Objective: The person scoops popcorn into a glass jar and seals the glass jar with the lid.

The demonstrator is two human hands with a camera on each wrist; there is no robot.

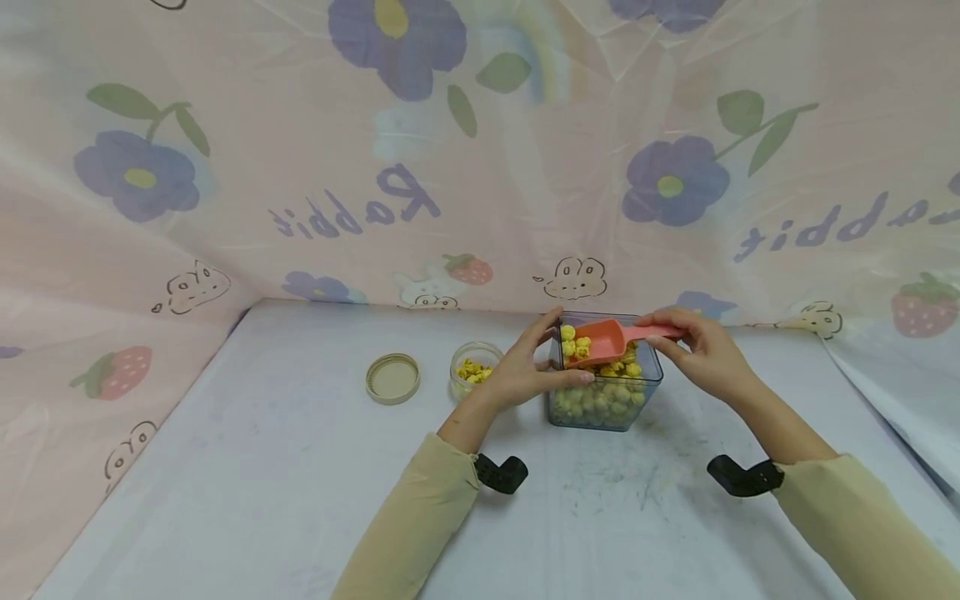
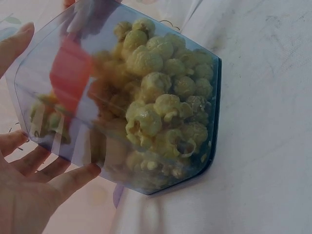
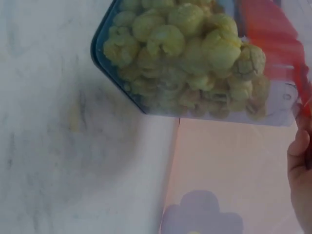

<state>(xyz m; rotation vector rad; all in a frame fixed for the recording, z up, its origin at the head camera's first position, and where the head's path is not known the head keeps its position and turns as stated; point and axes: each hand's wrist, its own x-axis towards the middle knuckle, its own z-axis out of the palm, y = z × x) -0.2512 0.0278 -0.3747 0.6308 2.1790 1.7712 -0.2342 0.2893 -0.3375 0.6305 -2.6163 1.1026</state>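
A clear, blue-tinted plastic container [image 1: 651, 367] holds yellow popcorn [image 1: 633, 369]. My left hand [image 1: 517, 373] grips its left side, thumb along the front rim and fingers by the far corner. In the left wrist view, several fingertips [image 2: 92, 169] press against the container wall. With my right hand [image 1: 705, 354] I pinch the handle of a pink-red scoop [image 1: 600, 342]. The scoop lies tilted in the container's mouth, with some popcorn at its left end. Through the clear wall, the right wrist view shows the scoop [image 3: 268, 29] above the popcorn [image 3: 168, 41].
Left of the container stands a small round clear jar [image 1: 454, 379] with some popcorn inside. A round lid [image 1: 393, 379] lies farther left on the white tabletop [image 1: 285, 467]. A printed curtain [image 1: 510, 225] hangs close behind the container.
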